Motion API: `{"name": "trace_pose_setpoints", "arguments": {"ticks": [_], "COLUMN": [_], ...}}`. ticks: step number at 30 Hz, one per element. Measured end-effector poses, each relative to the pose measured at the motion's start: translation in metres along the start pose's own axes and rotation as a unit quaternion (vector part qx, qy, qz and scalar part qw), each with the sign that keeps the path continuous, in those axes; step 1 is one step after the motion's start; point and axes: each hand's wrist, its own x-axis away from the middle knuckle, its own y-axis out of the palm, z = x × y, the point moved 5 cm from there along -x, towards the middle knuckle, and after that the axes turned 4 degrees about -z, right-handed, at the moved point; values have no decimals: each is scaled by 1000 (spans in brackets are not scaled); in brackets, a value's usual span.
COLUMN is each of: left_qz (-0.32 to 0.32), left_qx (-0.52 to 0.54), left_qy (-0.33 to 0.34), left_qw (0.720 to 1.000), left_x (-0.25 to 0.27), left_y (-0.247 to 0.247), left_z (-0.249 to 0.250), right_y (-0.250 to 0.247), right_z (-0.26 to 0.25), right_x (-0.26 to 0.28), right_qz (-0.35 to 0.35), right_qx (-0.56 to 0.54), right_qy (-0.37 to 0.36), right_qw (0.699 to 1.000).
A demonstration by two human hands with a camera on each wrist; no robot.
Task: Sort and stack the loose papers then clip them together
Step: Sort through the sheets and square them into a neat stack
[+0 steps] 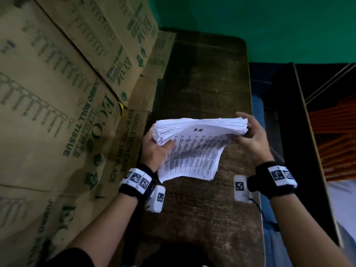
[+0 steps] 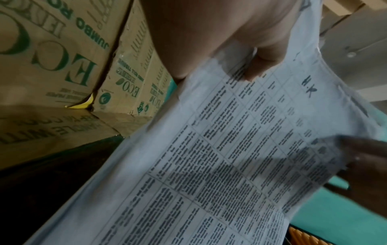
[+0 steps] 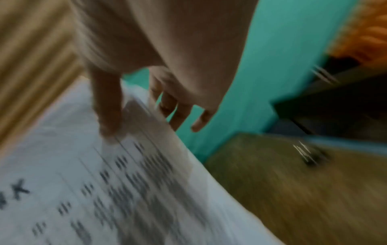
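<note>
A thick stack of white printed papers (image 1: 192,149), marked "H.K" by hand on its top sheet, is held tilted above the wooden table (image 1: 202,83). My left hand (image 1: 163,147) grips its left edge, thumb on the printed face (image 2: 209,157) and fingers hidden underneath. My right hand (image 1: 245,130) pinches the right end, thumb on the top sheet (image 3: 104,190) and fingers spread past the far edge. The sheet edges fan unevenly along the top. In the blurred right wrist view, a small dark object with metallic glints (image 3: 312,157) lies on the table; I cannot tell what it is.
Large cardboard boxes (image 1: 57,93) printed with green lettering stand tight along the table's left side. A green wall (image 1: 250,20) closes off the far end. To the right stands dark furniture with orange material (image 1: 335,137) behind it.
</note>
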Motion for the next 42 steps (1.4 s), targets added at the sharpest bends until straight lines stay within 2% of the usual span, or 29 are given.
{"name": "trace_pose_setpoints", "arguments": {"ticks": [2, 4, 8, 10, 13, 15, 17, 20, 22, 25, 28, 32, 35, 38, 40, 42], "left_qz": [-6, 7, 108, 127, 102, 80, 48, 8, -9, -7, -23, -34, 15, 55, 62, 41], "left_qx": [-19, -4, 48, 68, 82, 56, 38, 44, 33, 4, 15, 34, 63, 100, 112, 90], "left_qy": [4, -1, -22, -4, 36, 40, 65, 146, 190, 207, 193, 132, 79, 85, 86, 81], "left_qw": [1000, 1000, 993, 990, 991, 994, 996, 988, 981, 978, 981, 990, 995, 990, 988, 992], "left_x": [-1, -2, 4, 9, 16, 21, 21, 15, 11, 1, -12, -12, -11, -12, -7, -3], "left_y": [2, 5, 12, 10, 8, 12, 12, 4, 5, 8, -3, 9, 14, 8, 8, 11], "left_z": [8, 10, 25, 31, 30, 23, 21, 31, 39, 42, 31, 20, 25, 29, 26, 19], "right_y": [14, 36, 54, 52, 57, 64, 57, 34, 34, 40, 29, 44, 48, 39, 34, 34], "right_z": [26, 35, 17, 3, -2, 10, 18, 8, 1, -1, 3, 13, 1, -14, -15, 3], "right_x": [3, 6, 11, 18, 31, 35, 37, 38, 34, 22, 17, 12, 8, 14, 21, 24], "right_qz": [12, 14, 89, 111, 102, 56, 40, 81, 81, 75, 72, 67, 97, 115, 119, 98], "right_qx": [-21, 38, 45, 14, -5, 28, 15, -51, -56, -68, -60, -46, -30, -3, -1, 21], "right_qy": [25, 18, -34, -70, -86, -62, -45, -72, -97, -98, -98, -27, -45, -90, -105, -81], "right_qw": [999, 999, 994, 991, 991, 996, 998, 993, 990, 990, 991, 996, 994, 989, 987, 992]}}
